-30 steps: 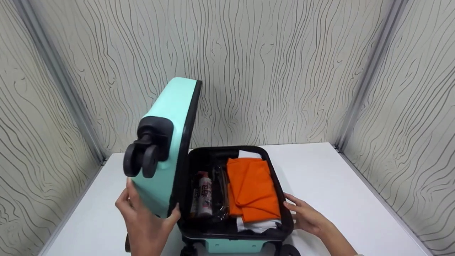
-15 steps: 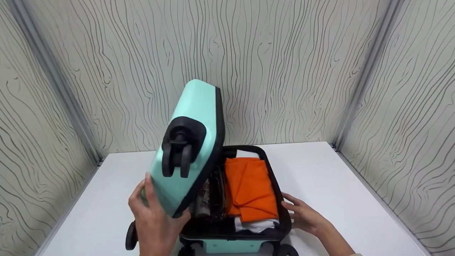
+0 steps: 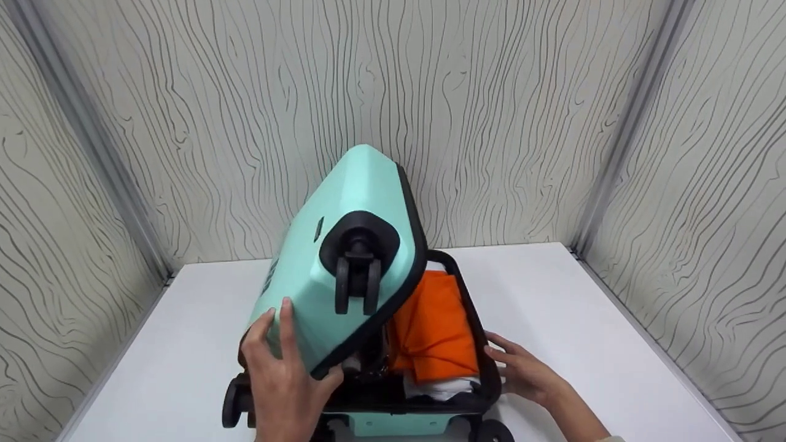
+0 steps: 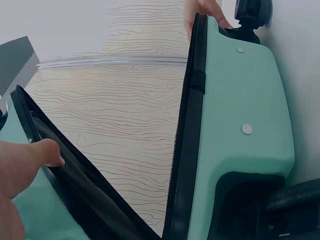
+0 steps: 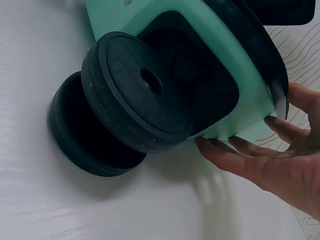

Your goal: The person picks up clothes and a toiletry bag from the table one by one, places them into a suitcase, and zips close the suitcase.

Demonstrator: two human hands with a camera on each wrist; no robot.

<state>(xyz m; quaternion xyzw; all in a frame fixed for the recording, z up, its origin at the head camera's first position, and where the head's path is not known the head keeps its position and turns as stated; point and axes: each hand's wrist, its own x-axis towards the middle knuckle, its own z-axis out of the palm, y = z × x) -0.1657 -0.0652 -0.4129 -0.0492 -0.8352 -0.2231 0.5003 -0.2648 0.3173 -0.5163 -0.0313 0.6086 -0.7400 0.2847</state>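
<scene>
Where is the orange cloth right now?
In the head view, the orange cloth lies over white cloth on the right side of the suitcase's lower half, partly hidden by the tilted lid, near the right hand.

Site: booth-type encl. Wood-grain-print panels (image 3: 479,110) across upper frame, grey corner strips (image 3: 632,123) L & R, white bench (image 3: 540,294) lower.

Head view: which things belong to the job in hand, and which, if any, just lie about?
In the job:
left hand, gripping suitcase lid
right hand, touching suitcase base
orange cloth, white cloth, inside base

Just surroundings:
white table, patterned walls
</scene>
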